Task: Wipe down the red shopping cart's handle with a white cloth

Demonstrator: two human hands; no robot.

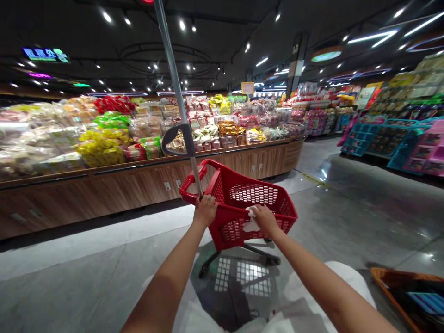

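Note:
A red plastic shopping cart [222,208] with perforated sides stands in front of me on dark wheeled legs. My left hand [205,210] is closed over the cart's rim near the handle end, beside the foot of a grey metal pole [175,78]. That pole rises past a dark grey loop grip [178,140]. My right hand [264,219] holds a crumpled white tissue [251,222] against the cart's near upper edge. Part of the tissue hangs over the outside of the basket wall.
Beyond the cart runs a long wood-panelled display counter [118,189] heaped with packaged snacks. Blue racks [364,138] and a pink rack [428,148] stand at the right. An orange-edged bin [385,282] sits near my right side. Grey polished floor [347,208] lies between them.

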